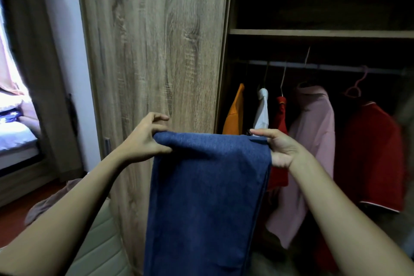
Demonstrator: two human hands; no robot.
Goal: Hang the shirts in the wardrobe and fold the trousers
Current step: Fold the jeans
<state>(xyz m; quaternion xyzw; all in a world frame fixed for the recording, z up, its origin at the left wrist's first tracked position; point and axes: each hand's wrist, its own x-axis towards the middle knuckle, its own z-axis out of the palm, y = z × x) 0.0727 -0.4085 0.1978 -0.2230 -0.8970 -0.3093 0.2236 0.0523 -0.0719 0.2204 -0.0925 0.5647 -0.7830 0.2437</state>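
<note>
Wardrobe rail [336, 67], shirts [313, 123] hanging from it

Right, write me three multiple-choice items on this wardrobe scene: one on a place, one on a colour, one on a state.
1. Where on the rail does the orange shirt hang?
A. Leftmost
B. In the middle
C. Rightmost

2. What colour are the held trousers?
A. Grey
B. Blue
C. Green

3. How are the trousers held?
A. By one hand alone
B. Draped over the rail
C. Gripped at the top edge by both hands, hanging down

Answers:
1 A: the white shirt and the pink shirt hang to its right, and nothing hangs to its left.
2 B: the cloth is plainly dark blue.
3 C: the left hand and the right hand each pinch a top corner, and the cloth hangs below them.
</note>
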